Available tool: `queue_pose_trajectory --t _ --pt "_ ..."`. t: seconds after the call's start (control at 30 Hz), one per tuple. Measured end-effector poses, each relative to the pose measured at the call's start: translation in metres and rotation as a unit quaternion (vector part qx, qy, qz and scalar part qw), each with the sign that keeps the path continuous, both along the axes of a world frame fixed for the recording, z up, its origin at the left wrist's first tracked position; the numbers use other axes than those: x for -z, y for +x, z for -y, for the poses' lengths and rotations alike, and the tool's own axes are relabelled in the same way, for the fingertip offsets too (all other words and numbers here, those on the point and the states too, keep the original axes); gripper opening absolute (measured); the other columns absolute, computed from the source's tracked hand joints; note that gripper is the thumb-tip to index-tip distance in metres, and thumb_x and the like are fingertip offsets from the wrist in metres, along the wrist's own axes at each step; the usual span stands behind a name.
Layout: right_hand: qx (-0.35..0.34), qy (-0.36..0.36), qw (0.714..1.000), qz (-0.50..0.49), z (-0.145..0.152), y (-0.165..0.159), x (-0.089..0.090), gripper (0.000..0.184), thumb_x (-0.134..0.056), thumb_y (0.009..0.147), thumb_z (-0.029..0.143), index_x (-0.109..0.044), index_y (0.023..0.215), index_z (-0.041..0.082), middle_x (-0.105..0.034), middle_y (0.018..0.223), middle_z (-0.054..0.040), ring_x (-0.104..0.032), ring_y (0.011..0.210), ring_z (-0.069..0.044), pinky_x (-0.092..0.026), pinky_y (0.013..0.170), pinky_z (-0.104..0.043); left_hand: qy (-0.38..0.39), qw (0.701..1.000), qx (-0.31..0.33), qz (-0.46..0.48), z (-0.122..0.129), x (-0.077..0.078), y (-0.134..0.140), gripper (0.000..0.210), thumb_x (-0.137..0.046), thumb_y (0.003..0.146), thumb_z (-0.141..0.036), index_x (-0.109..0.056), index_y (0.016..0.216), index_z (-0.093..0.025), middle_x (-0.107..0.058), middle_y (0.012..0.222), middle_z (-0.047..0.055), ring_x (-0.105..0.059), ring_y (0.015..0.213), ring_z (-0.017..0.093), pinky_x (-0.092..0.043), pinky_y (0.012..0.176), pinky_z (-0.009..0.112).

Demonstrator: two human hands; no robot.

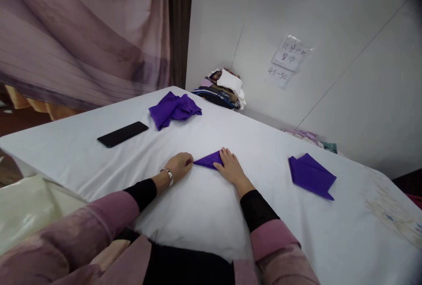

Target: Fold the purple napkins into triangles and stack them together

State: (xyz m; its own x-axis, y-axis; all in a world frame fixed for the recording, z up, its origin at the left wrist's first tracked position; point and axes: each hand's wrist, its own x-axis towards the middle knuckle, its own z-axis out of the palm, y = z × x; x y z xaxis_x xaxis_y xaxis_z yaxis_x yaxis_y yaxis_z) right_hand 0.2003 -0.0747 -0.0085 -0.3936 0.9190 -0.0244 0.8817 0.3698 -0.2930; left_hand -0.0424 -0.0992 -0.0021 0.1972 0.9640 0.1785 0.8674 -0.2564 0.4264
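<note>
Purple Triangle [207,160] Positioned Between Two Hands

The purple triangle, a folded piece of cloth, lay flat on the white tablecloth [204,206]. Its narrow tip pointed toward the left hand [180,166]; its wide end lay partly beneath the right hand [232,168].

Left hand: located immediately left of the purple triangle, at the tip. The fingers were curled inward. Whether they pinched the tip or only rested beside it could not be determined. A silver bracelet [169,177] encircled the wrist.

Right hand: located on the right end of the purple triangle. The hand was open, palm down, with the fingers extended and the thumb on the cloth.

Surrounding items: a crumpled purple cloth [169,109] lay beyond the purple triangle and to its left. A flat black rectangular object [123,134] lay farther left. A many-cornered purple cloth [311,177] lay well to the right of the triangle. A fabric pile [226,86] stood beyond the triangle, near the wall [224,16].
</note>
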Motion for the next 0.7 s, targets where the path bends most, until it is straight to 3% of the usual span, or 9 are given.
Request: queue_pose_trajectory --t 0.13,0.23,0.43,0.7 --pt "-0.001 -0.002 1.0 0.001 0.001 0.0 -0.001 0.077 -0.019 0.088 0.064 -0.019 0.145 0.013 -0.009 0.152 -0.0066 -0.003 0.14 -0.021 -0.005 0.111 -0.039 0.001 1.0 -0.026 0.012 0.008 -0.004 -0.005 0.016 -0.047 0.075 -0.023 -0.059 0.085 -0.019 -0.064 0.083 0.004 -0.058 0.076 0.018 -0.045 0.067 0.029" --pt "-0.001 0.003 1.0 0.002 0.0 -0.001 -0.001 0.077 -0.02 0.087 0.064 -0.019 0.145 0.013 -0.01 0.152 -0.007 -0.003 0.14 -0.021 -0.005 0.111 -0.039 0.007 1.0 0.004 0.019 0.008 -0.008 0.005 0.02 -0.052 0.076 -0.029 -0.059 0.093 -0.02 -0.063 0.093 0.003 -0.057 0.086 0.018 -0.045 0.074 0.028" --pt "-0.003 0.003 1.0 0.005 -0.001 0.0 0.001 0.076 -0.019 0.088 0.063 -0.02 0.145 0.013 -0.01 0.152 -0.0069 -0.004 0.14 -0.021 -0.006 0.111 -0.04 0.012 1.0 0.025 0.012 -0.004 -0.004 0.022 0.012 -0.049 0.076 -0.021 -0.059 0.082 -0.021 -0.063 0.084 0.003 -0.057 0.082 0.019 -0.044 0.072 0.03" --pt "-0.003 0.016 1.0 -0.006 -0.002 0.0 0.004 0.076 -0.022 0.087 0.065 -0.02 0.145 0.015 -0.012 0.152 -0.0075 -0.005 0.14 -0.021 -0.007 0.111 -0.041 0.017 1.0 0.012 0.012 0.005 -0.005 0.004 0.015 -0.046 0.072 -0.016 -0.059 0.078 -0.021 -0.063 0.079 0.003 -0.058 0.076 0.019 -0.046 0.068 0.032"
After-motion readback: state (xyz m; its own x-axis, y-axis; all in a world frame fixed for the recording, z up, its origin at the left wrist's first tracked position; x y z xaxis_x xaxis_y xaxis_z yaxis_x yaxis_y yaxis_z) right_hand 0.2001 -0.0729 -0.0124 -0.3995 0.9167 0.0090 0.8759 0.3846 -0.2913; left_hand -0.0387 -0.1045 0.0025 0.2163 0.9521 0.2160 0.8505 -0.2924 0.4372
